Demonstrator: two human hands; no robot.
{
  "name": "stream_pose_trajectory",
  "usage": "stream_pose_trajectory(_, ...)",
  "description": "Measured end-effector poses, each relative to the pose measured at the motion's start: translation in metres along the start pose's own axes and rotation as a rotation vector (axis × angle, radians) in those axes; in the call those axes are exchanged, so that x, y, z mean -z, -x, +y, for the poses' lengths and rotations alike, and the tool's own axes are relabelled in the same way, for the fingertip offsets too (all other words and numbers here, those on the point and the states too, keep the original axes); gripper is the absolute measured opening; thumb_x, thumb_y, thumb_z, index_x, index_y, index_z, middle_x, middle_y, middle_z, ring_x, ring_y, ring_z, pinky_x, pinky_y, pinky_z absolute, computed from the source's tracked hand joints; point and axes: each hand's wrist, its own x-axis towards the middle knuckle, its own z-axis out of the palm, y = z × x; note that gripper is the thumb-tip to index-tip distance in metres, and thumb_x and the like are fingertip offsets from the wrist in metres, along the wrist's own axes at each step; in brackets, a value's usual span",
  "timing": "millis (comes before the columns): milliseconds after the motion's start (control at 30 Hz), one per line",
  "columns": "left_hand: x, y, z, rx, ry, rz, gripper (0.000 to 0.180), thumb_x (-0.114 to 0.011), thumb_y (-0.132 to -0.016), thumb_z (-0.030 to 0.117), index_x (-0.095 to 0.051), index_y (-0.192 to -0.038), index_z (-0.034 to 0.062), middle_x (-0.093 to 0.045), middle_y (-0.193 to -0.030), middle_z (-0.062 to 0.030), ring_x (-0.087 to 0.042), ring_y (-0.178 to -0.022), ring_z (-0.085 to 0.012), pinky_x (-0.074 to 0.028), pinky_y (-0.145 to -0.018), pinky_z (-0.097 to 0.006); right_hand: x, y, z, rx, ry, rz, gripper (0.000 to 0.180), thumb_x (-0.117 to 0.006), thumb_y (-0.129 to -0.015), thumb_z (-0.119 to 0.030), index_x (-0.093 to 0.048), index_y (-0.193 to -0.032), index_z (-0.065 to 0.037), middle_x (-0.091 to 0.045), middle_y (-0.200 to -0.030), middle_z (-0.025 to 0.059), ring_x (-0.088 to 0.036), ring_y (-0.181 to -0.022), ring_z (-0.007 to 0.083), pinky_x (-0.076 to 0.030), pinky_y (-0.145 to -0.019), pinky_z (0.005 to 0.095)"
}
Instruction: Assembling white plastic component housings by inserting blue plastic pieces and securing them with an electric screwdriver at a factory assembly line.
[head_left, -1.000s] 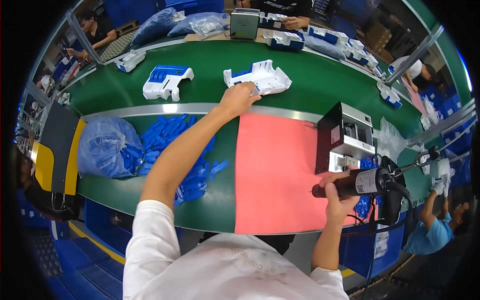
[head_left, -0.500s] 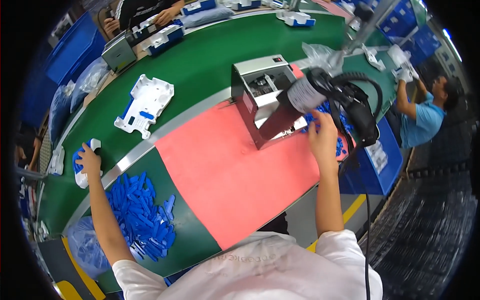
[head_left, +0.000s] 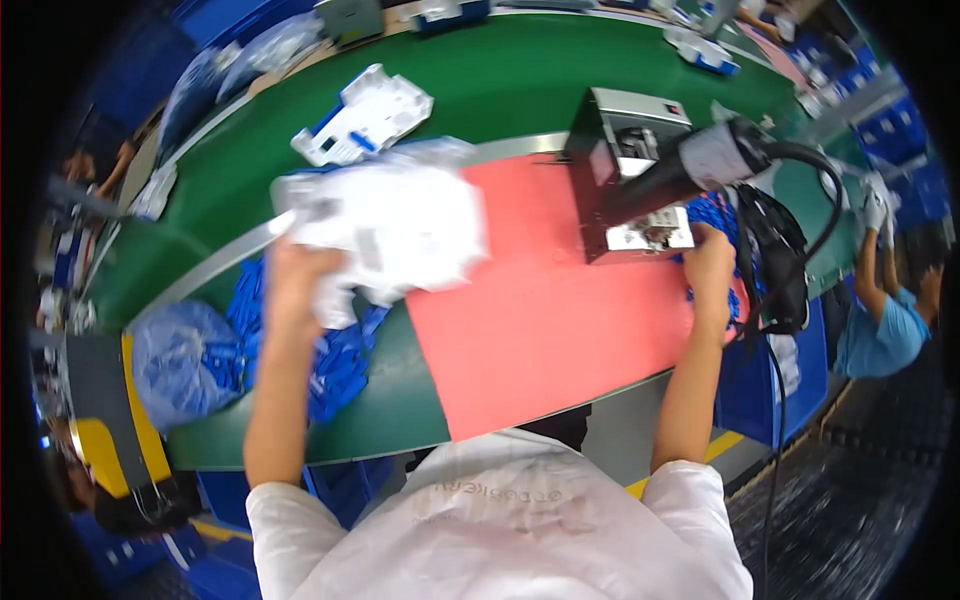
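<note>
My left hand [head_left: 300,270] grips a white plastic housing [head_left: 410,225] by its left edge. The housing is smeared by motion and hangs over the pink mat [head_left: 530,350] and the belt's edge. Below it lies a pile of blue plastic strips [head_left: 340,375], partly covered by my forearm. My right hand [head_left: 709,262] is at the right front corner of a small metal machine [head_left: 590,180], beside a heap of small blue parts [head_left: 715,212]. Its fingers are bent together; whatever they pinch is too small to make out.
A black tube [head_left: 665,180] with a cable reaches across the machine's front. Another white housing [head_left: 375,110] lies on the green belt [head_left: 520,60]. A bag of blue parts [head_left: 185,355] sits at left. A co-worker in a blue shirt [head_left: 885,335] stands at right, near a blue bin [head_left: 750,400].
My left hand has brought a white housing from the belt at the far left to the mat's left edge. My right hand has drawn close to the machine's front corner. The view has shifted.
</note>
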Motion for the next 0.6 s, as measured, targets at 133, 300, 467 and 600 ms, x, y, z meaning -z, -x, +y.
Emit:
stream_pose_trajectory(133, -0.074, 0.031, -0.058, 0.218, 0.42, -0.18, 0.055, -0.054, -0.065, -0.016, -0.054, -0.118, 0.0016, -0.063, -0.11, -0.0106, -0.064, -0.098, -0.0218, -0.053, -0.083, -0.034, -0.005, -0.002, 0.02, 0.089, -0.054, 0.149, 0.019, -0.063, -0.084, -0.017, -0.071, -0.096, -0.003, -0.069, -0.092, 0.0192, -0.067, -0.086, 0.0359, -0.052, -0.075, 0.0404)
stream_pose_trajectory(300, -0.051, 0.047, -0.058, -0.199, -0.253, -0.049, 0.074, -0.073, -0.075, 0.005, -0.033, -0.137, -0.0034, -0.05, -0.128, -0.0172, -0.051, -0.117, -0.028, -0.047, -0.093, -0.036, 0.016, 0.021, 0.009, -0.019, -0.492, 0.416, 0.02, -0.067, -0.086, -0.014, -0.067, -0.098, 0.002, -0.07, -0.086, 0.0106, -0.065, -0.073, 0.0169, -0.051, -0.067, 0.0288)
stream_pose_trajectory(467, 0.001, 0.067, -0.029, -0.561, -1.227, -0.033, 0.057, -0.074, -0.071, 0.01, -0.053, -0.124, 0.0009, -0.054, -0.116, -0.0157, -0.048, -0.111, -0.0332, -0.036, -0.092, -0.042, 0.035, 0.104, -0.038, 0.044, -0.877, 0.35, 0.014, -0.067, -0.083, -0.001, -0.064, -0.097, 0.001, -0.066, -0.085, 0.0065, -0.063, -0.071, 0.0118, -0.05, -0.064, 0.0235)
stream_pose_trajectory(600, 0.015, 0.082, -0.038, -0.436, -1.398, -0.153, 0.047, -0.074, -0.072, 0.013, -0.059, -0.115, 0.0013, -0.055, -0.114, -0.0132, -0.048, -0.11, -0.0305, -0.036, -0.09, -0.04, 0.014, 0.158, -0.111, 0.312, -0.986, -0.19, 0.02, -0.066, -0.079, 0.002, -0.065, -0.099, 0.0, -0.068, -0.087, 0.0088, -0.067, -0.075, 0.0159, -0.054, -0.072, 0.0246)
